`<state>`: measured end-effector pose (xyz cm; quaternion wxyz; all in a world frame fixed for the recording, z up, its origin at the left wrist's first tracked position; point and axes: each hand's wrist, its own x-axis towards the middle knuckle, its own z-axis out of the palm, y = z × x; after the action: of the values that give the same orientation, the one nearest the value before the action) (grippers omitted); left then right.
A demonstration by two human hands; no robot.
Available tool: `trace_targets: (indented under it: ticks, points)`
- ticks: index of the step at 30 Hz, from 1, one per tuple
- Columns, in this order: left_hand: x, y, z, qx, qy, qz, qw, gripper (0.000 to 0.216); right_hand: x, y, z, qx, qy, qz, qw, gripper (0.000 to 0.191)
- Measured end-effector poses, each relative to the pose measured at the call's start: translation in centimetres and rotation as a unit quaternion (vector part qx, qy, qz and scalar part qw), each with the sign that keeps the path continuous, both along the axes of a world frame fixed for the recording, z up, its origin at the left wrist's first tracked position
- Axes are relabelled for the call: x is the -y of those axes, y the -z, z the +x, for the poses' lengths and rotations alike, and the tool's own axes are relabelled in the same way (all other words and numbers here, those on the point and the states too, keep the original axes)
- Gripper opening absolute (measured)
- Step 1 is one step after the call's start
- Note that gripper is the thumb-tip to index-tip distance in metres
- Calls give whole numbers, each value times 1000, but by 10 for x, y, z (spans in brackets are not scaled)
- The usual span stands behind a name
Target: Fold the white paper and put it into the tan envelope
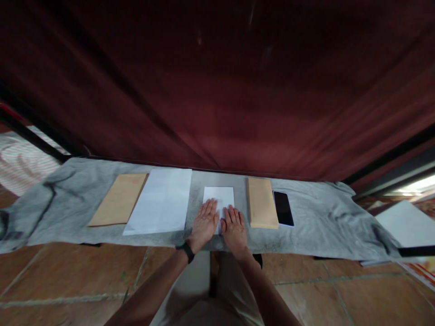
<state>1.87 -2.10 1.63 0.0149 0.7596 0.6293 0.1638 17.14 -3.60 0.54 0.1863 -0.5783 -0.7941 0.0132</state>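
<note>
A small white sheet of paper (219,193), perhaps folded, lies on the grey cloth in front of me. My left hand (204,222) rests flat on its left side, fingers stretched out and pointing away from me. On its lower right part lies my right hand (234,227), also flat with the fingers slightly spread. Both palms face down, and the hands cover the lower portion of the paper. Left of them is a larger stack of white paper (161,199). To the right sits a thick brown envelope or stack of envelopes (263,203).
A grey cloth (316,217) covers the long narrow table. Another brown envelope (117,199) lies left of the white stack. A dark-screened phone (283,208) is beside the right-hand brown stack. A dark red curtain (217,104) hangs behind the table's far edge.
</note>
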Motion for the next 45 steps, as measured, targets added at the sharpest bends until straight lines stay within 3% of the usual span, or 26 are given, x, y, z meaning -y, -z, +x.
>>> trace_targets:
  ticks: [3,5,8,19,25,30,37,41,45]
  points:
    - [-17,-2,31,10,111,-19,994,51,0,-1,1,13,-21,-22,999,54]
    - [-27,-1,45,16,134,-35,990,49,0,-2,1,21,-29,-34,999,57]
    - [-33,2,46,18,126,-42,991,50,0,-2,0,21,-20,-35,999,57]
    - [-5,8,-11,-14,104,2,995,57,1,1,1,10,3,15,1000,47]
    - [4,11,-34,-27,49,13,998,60,5,3,2,1,18,44,999,47]
    - [-3,8,-15,-11,-2,20,1000,63,8,4,3,4,23,40,999,47]
    - [-45,1,39,-5,140,-42,989,55,5,10,3,13,24,15,1000,50]
    - [-59,6,32,-16,142,-27,989,52,4,10,2,-4,28,24,999,48]
    - [-68,6,18,-32,99,-10,994,52,3,8,2,-14,32,28,999,46]
